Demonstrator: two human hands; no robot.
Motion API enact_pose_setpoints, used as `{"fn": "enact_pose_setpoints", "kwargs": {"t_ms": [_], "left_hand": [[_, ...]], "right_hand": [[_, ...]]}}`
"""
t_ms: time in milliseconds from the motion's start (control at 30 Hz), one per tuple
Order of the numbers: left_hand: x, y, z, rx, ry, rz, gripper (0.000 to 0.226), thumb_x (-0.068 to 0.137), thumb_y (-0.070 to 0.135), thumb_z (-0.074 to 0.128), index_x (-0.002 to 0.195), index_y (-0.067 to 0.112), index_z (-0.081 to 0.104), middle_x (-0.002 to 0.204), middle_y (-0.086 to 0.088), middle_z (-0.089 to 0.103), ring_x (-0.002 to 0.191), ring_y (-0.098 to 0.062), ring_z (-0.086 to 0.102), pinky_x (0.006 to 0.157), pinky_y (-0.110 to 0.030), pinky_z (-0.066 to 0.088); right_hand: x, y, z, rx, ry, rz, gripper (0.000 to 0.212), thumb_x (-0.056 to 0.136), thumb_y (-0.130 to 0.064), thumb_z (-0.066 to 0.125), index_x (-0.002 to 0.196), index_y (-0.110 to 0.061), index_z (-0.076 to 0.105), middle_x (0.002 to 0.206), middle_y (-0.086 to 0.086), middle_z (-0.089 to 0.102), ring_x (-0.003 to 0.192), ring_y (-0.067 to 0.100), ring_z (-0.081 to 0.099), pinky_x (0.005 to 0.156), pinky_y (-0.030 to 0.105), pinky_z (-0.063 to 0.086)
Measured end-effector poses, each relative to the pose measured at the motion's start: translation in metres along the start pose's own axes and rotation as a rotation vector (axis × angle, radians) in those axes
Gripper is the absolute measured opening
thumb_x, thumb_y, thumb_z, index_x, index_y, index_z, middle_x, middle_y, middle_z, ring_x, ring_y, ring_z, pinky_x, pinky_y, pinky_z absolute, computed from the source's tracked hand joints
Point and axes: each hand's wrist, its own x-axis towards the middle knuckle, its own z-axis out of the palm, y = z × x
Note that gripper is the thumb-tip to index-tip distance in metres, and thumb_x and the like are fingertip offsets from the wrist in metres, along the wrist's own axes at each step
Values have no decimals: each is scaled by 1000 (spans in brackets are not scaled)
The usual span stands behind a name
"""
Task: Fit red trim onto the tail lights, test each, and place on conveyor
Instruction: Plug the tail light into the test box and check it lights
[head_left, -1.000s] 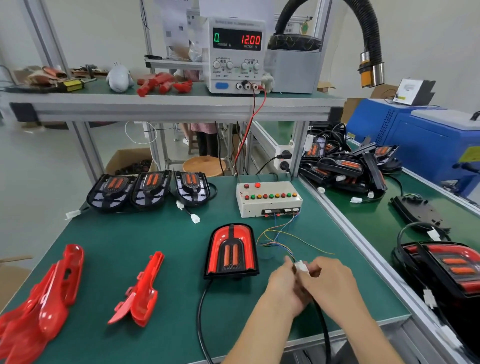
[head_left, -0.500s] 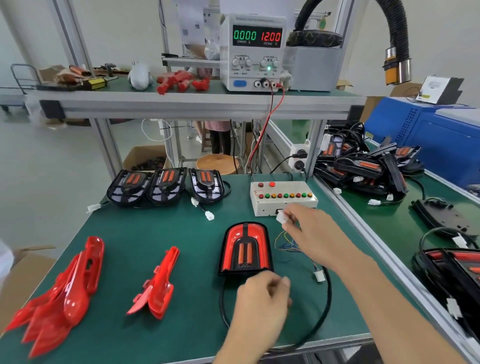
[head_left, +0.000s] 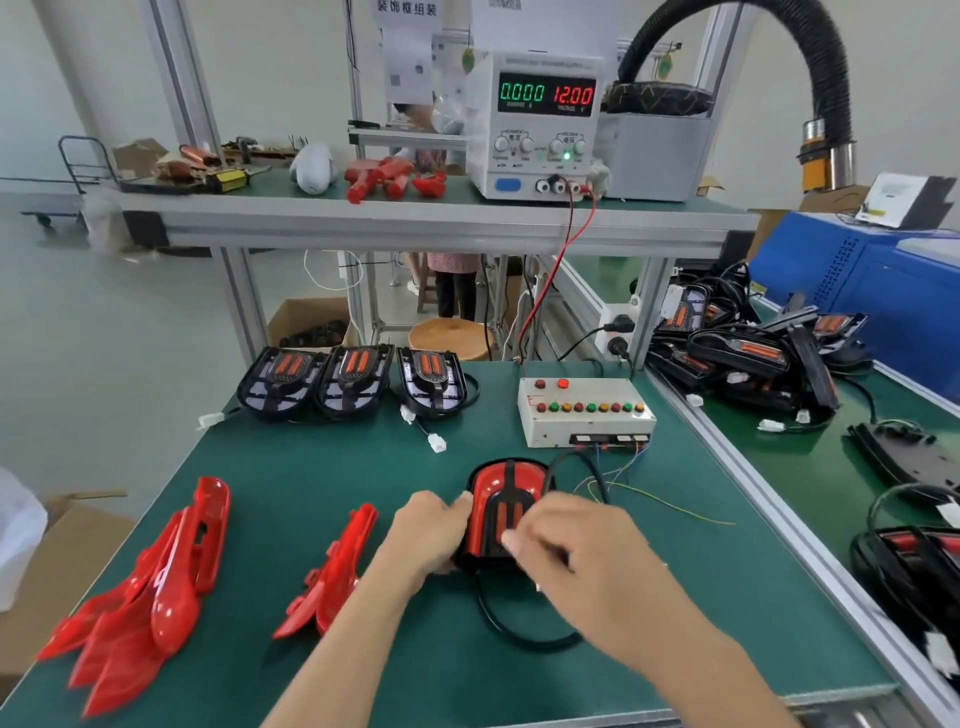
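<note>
A tail light with red trim fitted (head_left: 500, 493) lies on the green bench near its front, unlit, its black cable (head_left: 519, 631) looping toward me. My left hand (head_left: 428, 535) grips its left side. My right hand (head_left: 569, 553) reaches over its right side with fingers curled; whether it holds the light is blurred. Three untrimmed tail lights (head_left: 353, 379) sit in a row at the bench's back left. One loose red trim piece (head_left: 332, 577) lies left of my hands, and a pile of red trims (head_left: 150, 587) sits at the far left.
The white test box (head_left: 584, 410) with coloured buttons stands behind the light, thin wires (head_left: 623, 480) trailing from it. The power supply (head_left: 537, 124) on the upper shelf reads 0.000 and 12.00. On the conveyor (head_left: 810, 467) at right lie several finished tail lights (head_left: 748, 353).
The plug has been pulled apart and the supply's current reads 0.000. My right hand came back from the test box, and both hands closed in on the tail light.
</note>
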Motion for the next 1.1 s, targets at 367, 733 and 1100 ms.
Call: {"fn": "enact_pose_setpoints", "kwargs": {"t_ms": [367,733,1100], "left_hand": [[-3,2,2,-251,-198,-96,55,107,43,45,105,-4,73,89,-14,74,83,-25,61,79,-35,50],[-30,-1,-21,-730,6,-127,34,106,31,51,86,17,75,74,1,74,71,-18,60,67,-34,48],[-49,4,-6,-932,-152,-88,39,108,31,46,107,5,75,100,-15,78,75,-23,73,74,-44,59]], "right_hand": [[-66,26,59,-98,319,99,71,77,8,56,128,-40,50,144,-20,45,89,0,62,74,13,51],[-69,76,85,-160,453,262,53,72,19,70,110,-17,79,85,-5,67,65,14,62,62,22,51],[-57,73,93,-487,515,-204,36,86,-10,50,98,-31,76,82,-7,60,71,13,49,72,30,35]]}}
